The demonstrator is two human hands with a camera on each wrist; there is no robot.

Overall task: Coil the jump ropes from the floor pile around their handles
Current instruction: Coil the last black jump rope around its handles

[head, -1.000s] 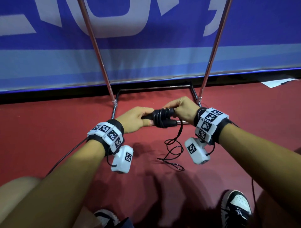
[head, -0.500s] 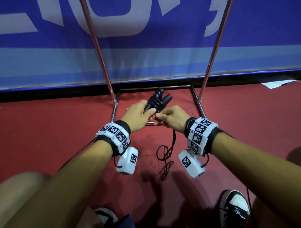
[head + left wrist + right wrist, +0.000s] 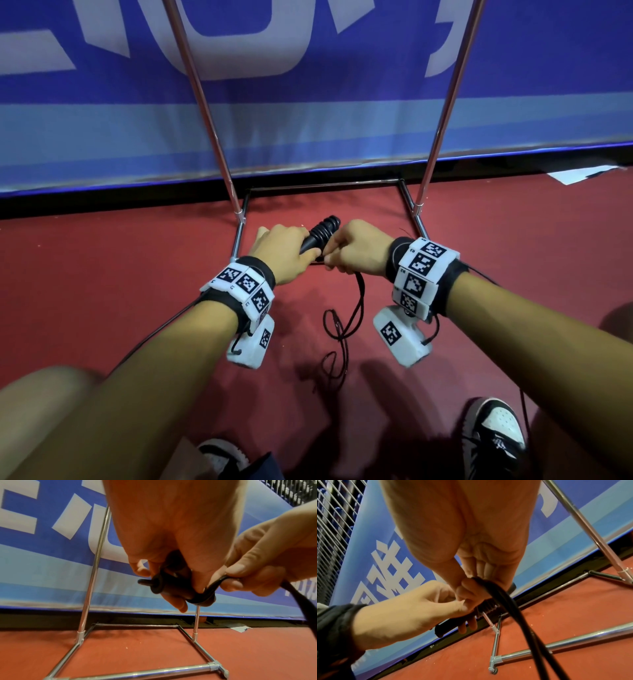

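head: left hand (image 3: 286,251) grips handles (image 3: 317,236); right hand (image 3: 356,251) pinches rope (image 3: 358,301)

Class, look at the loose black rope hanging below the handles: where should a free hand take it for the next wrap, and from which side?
Probably pinch the loose rope just below the right hand, coming from the right: there it hangs as a taut, straight run, whereas lower down it tangles into loops on the red floor.

The left hand (image 3: 284,251) covers the lower part of the handles (image 3: 320,233), hiding how many there are. The right hand (image 3: 356,248) hides where the rope (image 3: 356,308) meets them. Both shoes (image 3: 493,435) are cut off at the bottom edge.
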